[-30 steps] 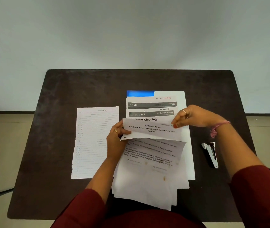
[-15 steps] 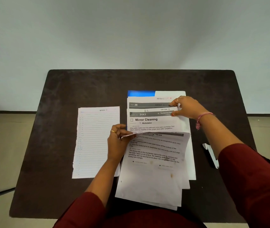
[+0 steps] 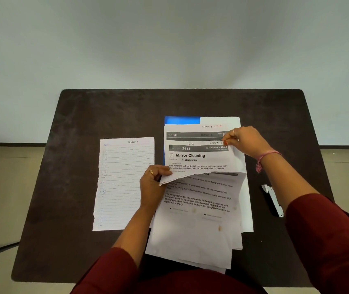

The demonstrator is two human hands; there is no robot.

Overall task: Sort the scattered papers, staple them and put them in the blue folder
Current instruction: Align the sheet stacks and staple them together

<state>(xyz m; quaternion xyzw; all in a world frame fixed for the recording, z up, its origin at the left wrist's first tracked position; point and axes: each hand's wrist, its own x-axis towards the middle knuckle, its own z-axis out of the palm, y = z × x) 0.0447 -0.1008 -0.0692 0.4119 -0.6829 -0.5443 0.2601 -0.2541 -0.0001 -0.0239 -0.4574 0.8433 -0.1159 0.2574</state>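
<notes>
Item: sorting step. Our left hand (image 3: pixel 152 185) and right hand (image 3: pixel 244 141) pinch one printed sheet (image 3: pixel 201 161) over the stack (image 3: pixel 194 225) at worktop (image 3: pixel 105 111) centre; blue folder (image 3: pixel 181 120) beneath, twelve o'clock. Next: lay it aside by section.

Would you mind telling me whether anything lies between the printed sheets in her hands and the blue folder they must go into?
Yes. The blue folder is closed and buried: only its far left corner shows, under the pile of white printed sheets. The left hand and right hand pinch the Mirror Cleaning sheet on top.
</notes>
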